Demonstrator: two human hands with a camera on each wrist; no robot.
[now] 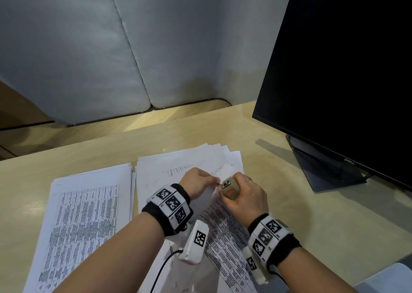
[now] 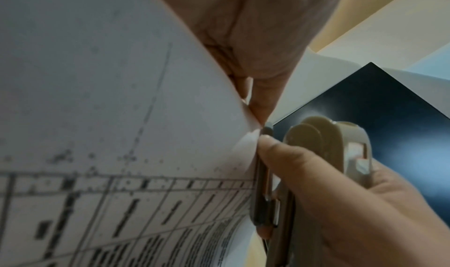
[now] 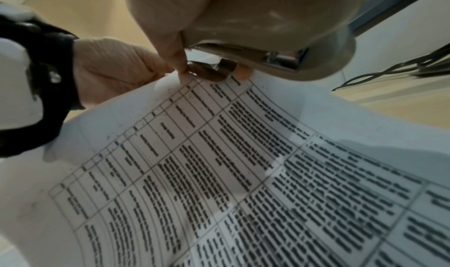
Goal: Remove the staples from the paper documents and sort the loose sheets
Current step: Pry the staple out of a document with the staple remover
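Note:
A stapled document (image 1: 225,228) printed with tables lies lifted at its top corner in front of me. My left hand (image 1: 198,184) pinches that corner (image 2: 250,128) between thumb and fingers. My right hand (image 1: 243,194) grips a beige stapler (image 1: 229,189) whose metal tip (image 2: 264,173) meets the pinched corner. The right wrist view shows the stapler (image 3: 268,30) above the printed page (image 3: 243,175) with its tip at the corner by the left hand (image 3: 116,69). The staple itself is hidden.
A neat pile of printed sheets (image 1: 84,214) lies on the left of the wooden desk (image 1: 312,214). A fanned pile of sheets (image 1: 189,161) lies beyond my hands. A black monitor (image 1: 345,69) on its stand (image 1: 323,170) is at the right; grey padded panels (image 1: 111,47) stand behind.

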